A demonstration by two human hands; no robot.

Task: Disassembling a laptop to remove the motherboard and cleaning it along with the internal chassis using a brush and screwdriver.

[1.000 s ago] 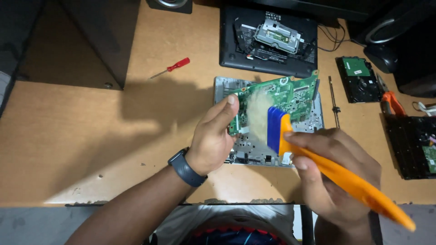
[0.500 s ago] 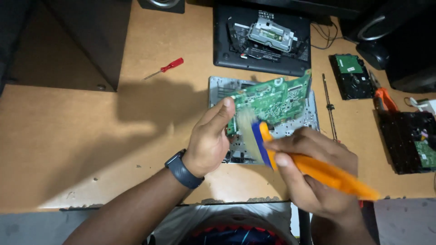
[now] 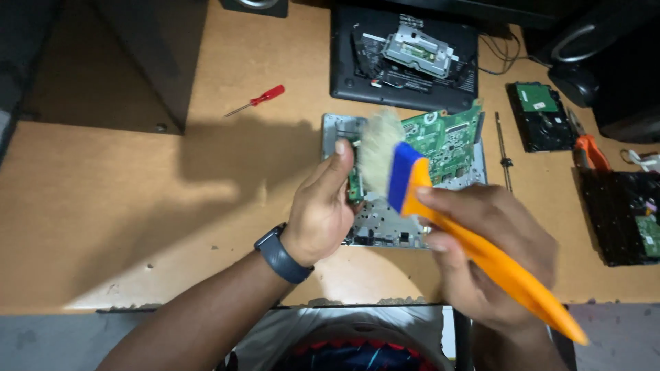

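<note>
Step in hand looks like dusting: right hand (image 3: 491, 257) fingers wrapped tight around the orange handle of a paintbrush (image 3: 440, 206) with a blue ferrule, pale bristles blurred over the green circuit board (image 3: 440, 141). Left hand (image 3: 320, 213) pinches the board's near-left edge, thumb up along the edge, the other fingers curled behind, tilting it above the grey metal chassis tray (image 3: 412, 227) that lies flat on the desk. Dark smartwatch (image 3: 282, 254) on the left wrist.

Next move, as a judgement: calls for the board steady at its tilt and light strokes clear of the connectors; hard to tell how much dust remains.

Surface: tan wooden desk (image 3: 137, 227), scuffed along the front edge. Red-handled screwdriver (image 3: 258, 99) lies well to the left of the board. Opened black device case (image 3: 405, 58) just behind the tray. A thin metal rod (image 3: 503, 154) to the right, then a small drive with a green board (image 3: 540, 113), orange-handled pliers (image 3: 590, 150) and another black opened unit (image 3: 622, 216). Room is dim, dark gear along the back.
</note>
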